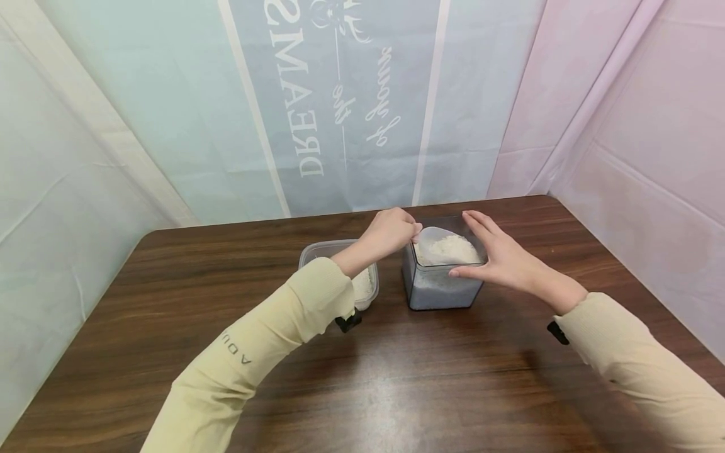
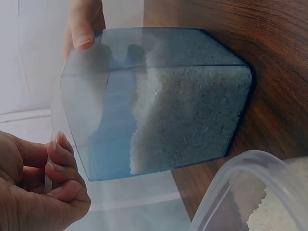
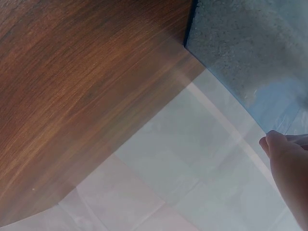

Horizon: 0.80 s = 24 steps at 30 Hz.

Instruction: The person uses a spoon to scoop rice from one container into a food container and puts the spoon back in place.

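Head view: left hand (image 1: pixel 391 231) pinching scoop (image 1: pixel 444 247) of rice over blue-tinted container (image 1: pixel 442 290), near tabletop (image 1: pixel 396 377) far edge. Right hand (image 1: pixel 501 255) fingers straight, bracing container rim so it stays put. Clear tub (image 1: pixel 317 251) just beside.

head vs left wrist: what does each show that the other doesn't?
Only the head view: both sleeves, the whole brown table, the printed backdrop, and a clear scoop heaped with white grains, which the left hand holds over the tinted square container.

Only the left wrist view: the grain level seen through the container's side wall.

Both: the left hand, the right hand steadying the container's rim, and the second clear tub with white grains beside it.
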Tool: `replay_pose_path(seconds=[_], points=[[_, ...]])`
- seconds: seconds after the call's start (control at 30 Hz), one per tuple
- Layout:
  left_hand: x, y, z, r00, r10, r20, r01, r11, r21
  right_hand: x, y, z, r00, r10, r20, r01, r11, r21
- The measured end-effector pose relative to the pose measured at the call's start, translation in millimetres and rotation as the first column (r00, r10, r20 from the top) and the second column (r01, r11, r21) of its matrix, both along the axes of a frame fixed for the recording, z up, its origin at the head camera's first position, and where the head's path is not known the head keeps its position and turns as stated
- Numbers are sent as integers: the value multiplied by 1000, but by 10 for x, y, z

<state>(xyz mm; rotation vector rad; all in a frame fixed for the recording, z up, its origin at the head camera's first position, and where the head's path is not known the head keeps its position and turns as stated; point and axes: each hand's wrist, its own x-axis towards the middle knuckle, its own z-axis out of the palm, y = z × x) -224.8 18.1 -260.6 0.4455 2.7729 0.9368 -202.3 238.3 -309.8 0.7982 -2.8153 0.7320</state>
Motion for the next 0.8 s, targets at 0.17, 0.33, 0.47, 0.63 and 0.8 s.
replay_pose_path(seconds=[0.17, 0.33, 0.47, 0.63, 0.8], points=[[-6, -21, 18, 1000, -8, 4, 8, 1000, 5, -4, 4, -4, 1000, 2, -7, -2, 1000, 0], [-3, -52, 35, 1000, -6, 9, 5, 1000, 19, -14, 7, -4, 1000, 7, -15, -7, 1000, -2], [4, -79, 43, 1000, -11, 6, 10, 999, 50, -20, 8, -1, 1000, 7, -14, -7, 1000, 0], [14, -106, 46, 1000, -18, -20, 19, 998, 64, -21, 8, 13, 1000, 1, 4, -1, 1000, 8], [39, -133, 42, 999, -14, -36, 17, 996, 82, -15, 15, 32, 999, -3, 35, 3, 1000, 14]])
